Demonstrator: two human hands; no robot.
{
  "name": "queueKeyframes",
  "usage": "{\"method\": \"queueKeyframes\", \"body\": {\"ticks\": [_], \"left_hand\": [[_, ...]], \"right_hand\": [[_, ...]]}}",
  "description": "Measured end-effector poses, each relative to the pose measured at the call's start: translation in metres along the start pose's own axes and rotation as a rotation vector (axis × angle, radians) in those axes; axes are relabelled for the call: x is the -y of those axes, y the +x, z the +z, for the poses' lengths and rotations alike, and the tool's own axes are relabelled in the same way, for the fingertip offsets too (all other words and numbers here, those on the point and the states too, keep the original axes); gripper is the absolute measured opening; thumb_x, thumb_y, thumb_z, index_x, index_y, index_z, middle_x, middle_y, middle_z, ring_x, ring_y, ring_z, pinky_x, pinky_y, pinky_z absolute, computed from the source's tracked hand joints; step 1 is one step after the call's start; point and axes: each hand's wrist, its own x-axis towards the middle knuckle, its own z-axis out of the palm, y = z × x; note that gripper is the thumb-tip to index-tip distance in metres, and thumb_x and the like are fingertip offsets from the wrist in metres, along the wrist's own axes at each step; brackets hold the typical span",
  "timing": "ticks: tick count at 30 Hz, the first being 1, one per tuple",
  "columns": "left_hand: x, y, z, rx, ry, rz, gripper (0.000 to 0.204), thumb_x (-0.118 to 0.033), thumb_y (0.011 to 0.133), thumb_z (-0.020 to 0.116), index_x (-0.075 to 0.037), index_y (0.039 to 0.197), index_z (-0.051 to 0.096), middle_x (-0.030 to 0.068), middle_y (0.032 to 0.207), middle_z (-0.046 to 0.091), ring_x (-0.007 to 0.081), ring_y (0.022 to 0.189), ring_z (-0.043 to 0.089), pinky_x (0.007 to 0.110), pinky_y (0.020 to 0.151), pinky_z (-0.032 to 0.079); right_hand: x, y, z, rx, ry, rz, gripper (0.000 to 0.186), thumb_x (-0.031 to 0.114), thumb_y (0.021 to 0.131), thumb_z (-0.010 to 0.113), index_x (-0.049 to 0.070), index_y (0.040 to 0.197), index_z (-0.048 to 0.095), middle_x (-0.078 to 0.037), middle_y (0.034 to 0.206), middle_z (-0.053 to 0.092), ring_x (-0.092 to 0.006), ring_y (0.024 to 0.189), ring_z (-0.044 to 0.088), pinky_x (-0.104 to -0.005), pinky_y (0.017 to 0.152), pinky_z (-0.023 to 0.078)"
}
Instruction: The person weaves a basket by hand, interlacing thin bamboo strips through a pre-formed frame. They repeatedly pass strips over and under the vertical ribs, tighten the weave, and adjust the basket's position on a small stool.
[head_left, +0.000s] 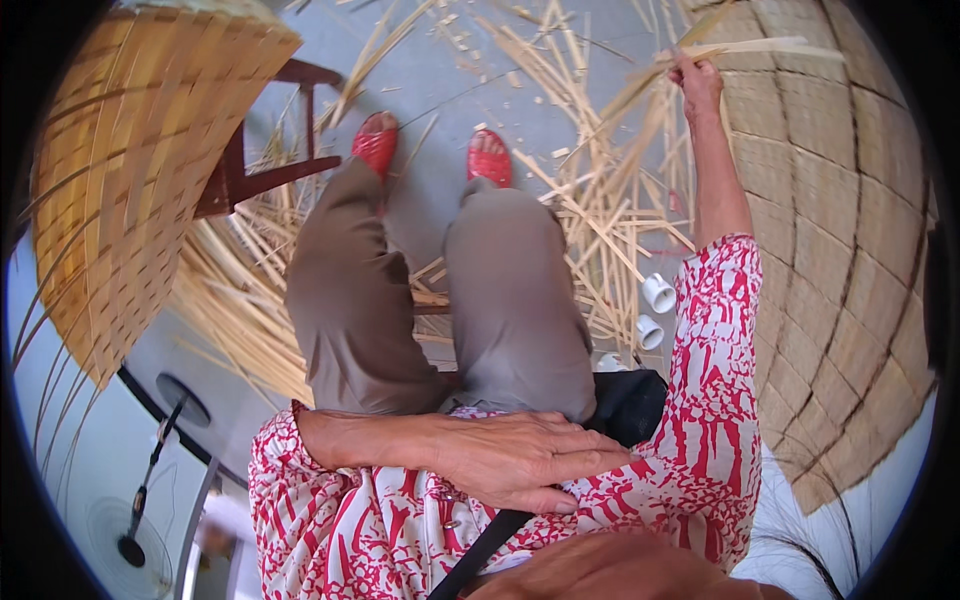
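My left hand [525,460] lies flat across my lap on the red-and-white patterned shirt, fingers extended and holding nothing, near a black bag [635,395]. My right arm reaches forward to the upper right, where my right hand [697,82] is closed on pale split bamboo strips [760,48]. Below and left of that hand, many loose strips [590,210] lie scattered on the floor. Right of my forearm is a large woven mat [820,230], with a dark grid across it.
A yellow woven panel [140,140] with long loose ends is at the left, beside a dark red wooden stool [295,175]. A standing fan [130,550] is at lower left. White cylinders [657,292] lie by my right leg. A strip pile [240,310] is left of my legs.
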Motion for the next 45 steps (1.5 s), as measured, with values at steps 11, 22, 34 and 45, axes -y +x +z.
{"method": "queueKeyframes", "body": {"ticks": [11,22,34,45], "left_hand": [[-0.006,-0.006,-0.037,-0.389,-0.009,0.038,0.068,-0.039,0.09,0.072,0.003,0.138,0.051,0.0155,0.125,0.057,0.0252,0.107,0.061,0.035,0.093,0.05],[0.004,0.013,-0.185,-0.879,0.839,-0.19,0.055,-0.02,0.093,0.066,-0.004,0.141,0.047,0.0154,0.135,0.058,0.0276,0.119,0.06,0.038,0.098,0.047],[0.002,-0.013,-0.215,-0.856,0.418,-0.52,0.021,-0.018,0.1,0.055,-0.003,0.109,0.068,-0.0003,0.075,0.064,0.0031,0.059,0.056,0.018,0.05,0.042],[0.006,-0.021,-0.219,-0.988,0.239,-0.451,0.02,-0.022,0.096,0.066,-0.005,0.105,0.068,0.0029,0.089,0.073,0.0078,0.077,0.068,0.023,0.061,0.05]], "right_hand": [[0.093,-0.037,-0.065,0.187,0.261,0.001,0.023,0.009,0.093,0.064,0.003,0.116,0.066,-0.013,0.106,0.073,-0.0192,0.09,0.07,-0.0324,0.079,0.059],[0.132,-0.115,0.001,0.403,0.796,0.148,0.03,0.004,0.091,0.065,0.005,0.121,0.061,-0.015,0.117,0.068,-0.0232,0.105,0.066,-0.037,0.094,0.055],[0.14,-0.129,0.047,0.559,0.824,0.125,0.044,0.003,0.091,0.059,0.0,0.134,0.051,-0.021,0.123,0.064,-0.0286,0.105,0.066,-0.044,0.092,0.057],[0.112,-0.16,0.081,0.613,0.793,0.194,0.038,0.011,0.098,0.06,0.001,0.133,0.052,-0.017,0.11,0.067,-0.0283,0.098,0.068,-0.0445,0.083,0.061]]}}
